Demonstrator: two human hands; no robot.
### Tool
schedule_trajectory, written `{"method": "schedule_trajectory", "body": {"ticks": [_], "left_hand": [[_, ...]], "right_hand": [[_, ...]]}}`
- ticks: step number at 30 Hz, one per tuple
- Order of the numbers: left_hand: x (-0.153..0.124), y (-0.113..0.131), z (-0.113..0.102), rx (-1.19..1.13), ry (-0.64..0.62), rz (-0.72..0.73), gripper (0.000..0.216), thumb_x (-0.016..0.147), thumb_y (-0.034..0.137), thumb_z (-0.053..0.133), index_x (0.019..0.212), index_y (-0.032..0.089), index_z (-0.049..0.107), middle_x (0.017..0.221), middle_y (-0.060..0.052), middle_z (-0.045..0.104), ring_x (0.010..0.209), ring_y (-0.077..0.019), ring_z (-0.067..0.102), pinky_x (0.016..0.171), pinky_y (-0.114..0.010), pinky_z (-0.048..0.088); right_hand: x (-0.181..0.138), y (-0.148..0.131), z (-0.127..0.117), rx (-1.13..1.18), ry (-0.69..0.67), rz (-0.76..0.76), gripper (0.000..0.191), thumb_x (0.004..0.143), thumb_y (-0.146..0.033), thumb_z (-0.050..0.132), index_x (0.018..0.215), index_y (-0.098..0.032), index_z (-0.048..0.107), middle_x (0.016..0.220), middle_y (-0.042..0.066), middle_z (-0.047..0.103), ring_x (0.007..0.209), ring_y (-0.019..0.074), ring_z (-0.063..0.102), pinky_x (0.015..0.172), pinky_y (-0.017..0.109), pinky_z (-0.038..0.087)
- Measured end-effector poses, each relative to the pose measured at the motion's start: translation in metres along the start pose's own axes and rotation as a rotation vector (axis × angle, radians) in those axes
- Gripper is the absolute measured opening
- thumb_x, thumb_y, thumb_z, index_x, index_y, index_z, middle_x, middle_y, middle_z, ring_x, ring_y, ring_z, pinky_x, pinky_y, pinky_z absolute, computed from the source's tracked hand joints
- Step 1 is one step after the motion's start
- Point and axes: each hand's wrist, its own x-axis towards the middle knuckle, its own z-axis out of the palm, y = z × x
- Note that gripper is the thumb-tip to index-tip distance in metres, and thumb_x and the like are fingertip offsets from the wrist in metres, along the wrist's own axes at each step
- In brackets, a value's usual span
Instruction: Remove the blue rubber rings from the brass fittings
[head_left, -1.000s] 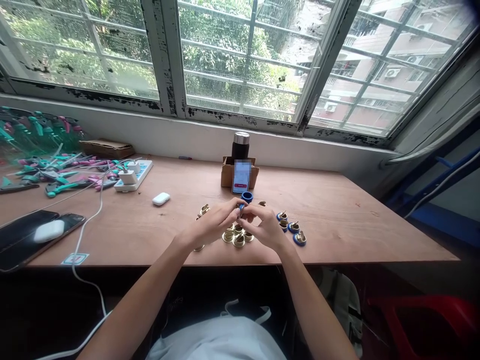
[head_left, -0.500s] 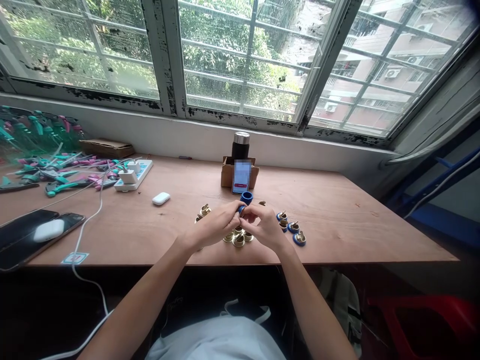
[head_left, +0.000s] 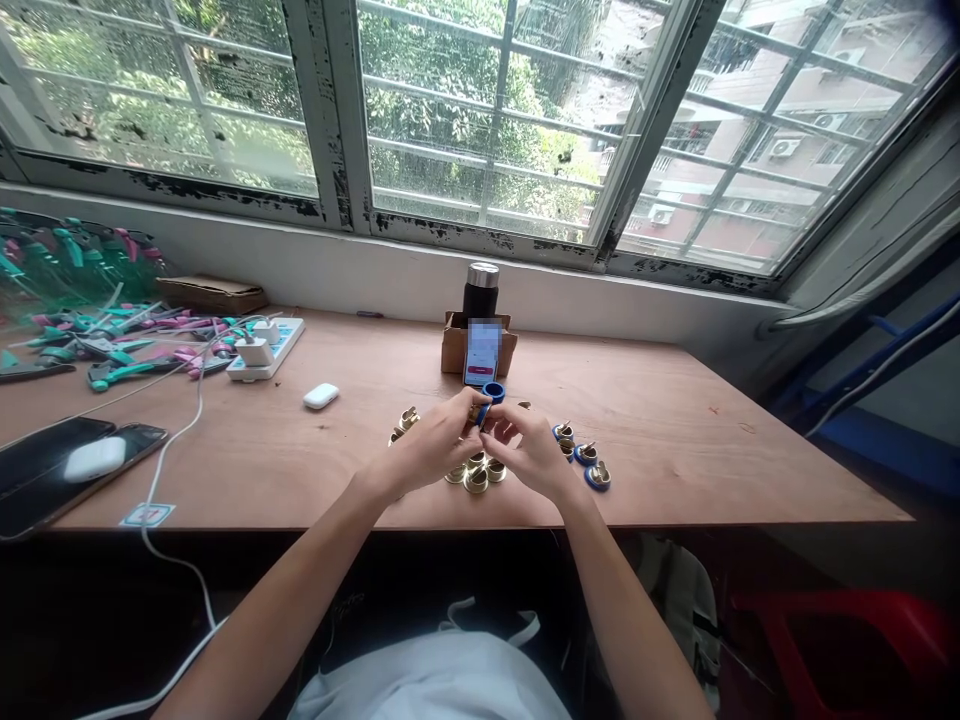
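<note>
My left hand (head_left: 431,447) and my right hand (head_left: 529,452) meet above the plywood table (head_left: 660,450), their fingertips pinching a small blue ring (head_left: 484,413). Its exact shape is partly hidden by my fingers. A second blue ring (head_left: 493,392) lies just beyond my fingertips. Under my hands sits a cluster of brass fittings (head_left: 476,478). More brass pieces (head_left: 406,420) lie to the left of my left hand. To the right of my right hand, several brass fittings seated in blue rings (head_left: 598,477) stand close together.
A phone with a blurred screen leans on a cardboard box (head_left: 459,345), with a steel-topped flask (head_left: 481,290) behind it. Further left are a power strip (head_left: 264,348), a white earbud case (head_left: 321,396), a dark phone (head_left: 45,475), and heaped pink-and-teal plastic parts (head_left: 127,352).
My fingers have shifted slightly on the small blue ring, which now shows a little lower between them. The view has moved very slightly; the objects on the table stay in place.
</note>
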Motion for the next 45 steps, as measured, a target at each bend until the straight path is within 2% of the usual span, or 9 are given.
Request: {"method": "schedule_trajectory", "body": {"ticks": [3,6,16,20,24,29,31,41,45], "left_hand": [[0.001,-0.001,-0.001,0.012,0.064,0.013,0.037,0.09,0.017,0.063,0.126,0.02,0.053,0.105,-0.006,0.069,0.083,-0.0179,0.066,0.073,-0.03,0.053],[0.001,0.001,-0.003,-0.002,0.088,0.053,0.036,0.087,0.016,0.066,0.121,0.02,0.053,0.109,-0.007,0.067,0.084,-0.017,0.065,0.072,-0.029,0.053],[-0.001,-0.005,0.004,0.037,0.056,0.102,0.041,0.09,0.011,0.06,0.128,0.022,0.048,0.119,-0.007,0.068,0.096,-0.0198,0.069,0.081,-0.032,0.054],[0.0,-0.001,0.0,-0.037,0.044,0.089,0.043,0.093,0.014,0.056,0.135,0.023,0.048,0.119,-0.008,0.069,0.098,-0.0207,0.07,0.082,-0.032,0.056],[0.0,0.005,-0.007,-0.171,0.054,0.106,0.033,0.098,0.019,0.049,0.131,0.023,0.054,0.136,-0.011,0.063,0.106,-0.0209,0.068,0.085,-0.032,0.057],[0.0,0.007,-0.011,-0.207,0.001,-0.019,0.035,0.107,0.035,0.042,0.138,0.022,0.05,0.101,-0.005,0.073,0.079,-0.017,0.067,0.069,-0.027,0.052],[0.0,0.006,-0.012,-0.165,-0.03,-0.047,0.036,0.108,0.038,0.041,0.139,0.021,0.05,0.094,-0.004,0.072,0.078,-0.018,0.067,0.069,-0.028,0.051],[-0.002,0.007,-0.014,-0.107,-0.079,-0.057,0.038,0.111,0.037,0.03,0.135,0.02,0.053,0.095,-0.003,0.07,0.084,-0.0193,0.066,0.076,-0.03,0.048],[-0.002,0.006,-0.014,-0.087,-0.078,-0.035,0.035,0.11,0.038,0.033,0.134,0.02,0.052,0.103,-0.004,0.071,0.089,-0.0199,0.067,0.077,-0.03,0.048]], "right_hand": [[0.0,0.003,0.0,0.2,-0.058,0.065,0.024,0.098,-0.035,0.065,0.117,-0.022,0.071,0.093,0.004,0.074,0.077,0.0176,0.068,0.067,0.029,0.054],[0.0,0.005,0.002,0.305,-0.038,0.101,0.028,0.097,-0.043,0.068,0.116,-0.022,0.072,0.096,0.005,0.076,0.08,0.0193,0.07,0.069,0.031,0.056],[0.0,-0.004,0.009,0.202,0.136,0.103,0.019,0.088,-0.038,0.077,0.087,-0.02,0.072,0.076,0.001,0.07,0.062,0.0155,0.062,0.058,0.029,0.05],[0.0,-0.004,0.011,0.226,0.159,0.095,0.017,0.089,-0.036,0.075,0.091,-0.02,0.073,0.08,0.002,0.072,0.065,0.0157,0.063,0.059,0.028,0.052],[-0.001,-0.008,0.01,0.164,0.196,0.039,0.015,0.092,-0.033,0.073,0.1,-0.021,0.074,0.088,0.004,0.074,0.067,0.0156,0.064,0.062,0.029,0.055],[-0.003,-0.013,0.011,0.001,0.22,-0.032,0.012,0.094,-0.032,0.07,0.1,-0.023,0.075,0.089,0.004,0.072,0.066,0.016,0.062,0.063,0.032,0.055],[-0.003,-0.014,0.013,-0.039,0.213,-0.045,0.011,0.095,-0.031,0.069,0.101,-0.024,0.076,0.089,0.004,0.072,0.067,0.0164,0.061,0.064,0.032,0.055],[-0.001,-0.007,0.012,0.1,0.164,-0.017,0.017,0.091,-0.035,0.076,0.103,-0.023,0.075,0.092,0.004,0.073,0.068,0.0159,0.065,0.061,0.031,0.055],[0.0,-0.005,0.009,0.125,0.124,0.001,0.021,0.091,-0.039,0.076,0.102,-0.022,0.075,0.091,0.005,0.073,0.072,0.0173,0.068,0.062,0.03,0.055]]}}
